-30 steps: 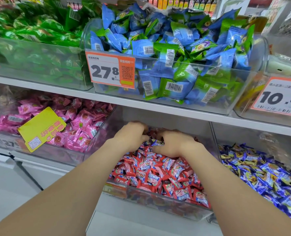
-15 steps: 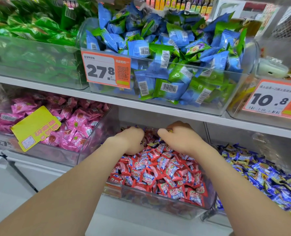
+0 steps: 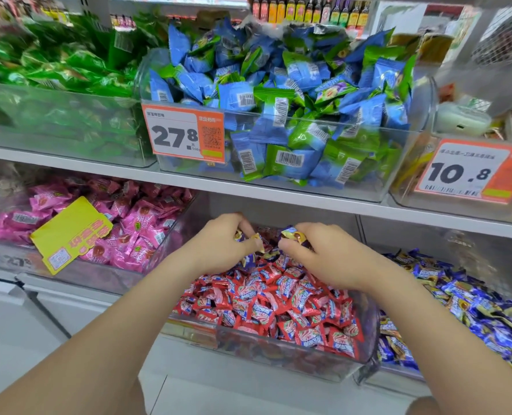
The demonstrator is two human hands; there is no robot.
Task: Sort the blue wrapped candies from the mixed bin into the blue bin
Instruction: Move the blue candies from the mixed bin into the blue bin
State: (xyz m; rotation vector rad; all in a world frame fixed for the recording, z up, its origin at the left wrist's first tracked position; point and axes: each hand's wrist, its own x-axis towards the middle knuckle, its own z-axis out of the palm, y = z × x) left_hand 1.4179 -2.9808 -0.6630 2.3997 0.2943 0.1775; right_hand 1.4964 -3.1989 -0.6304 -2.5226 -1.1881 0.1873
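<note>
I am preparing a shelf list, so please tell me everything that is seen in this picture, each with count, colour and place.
mixed bin: one, clear, lower shelf, centre
red wrapped candies: many, red, filling the mixed bin
blue wrapped candies: at least two, blue, one pinched in each hand
blue bin: one, clear, lower right, holds blue candies
pink packets: many, pink, lower left bin
yellow tag: one, yellow, on that bin's front
green packets: many, green, upper left bin
blue and green packets: many, mixed, upper centre bin
price tags: at least two, white and orange, upper bins' fronts
left hand: one, over the mixed bin
right hand: one, over the mixed bin
</note>
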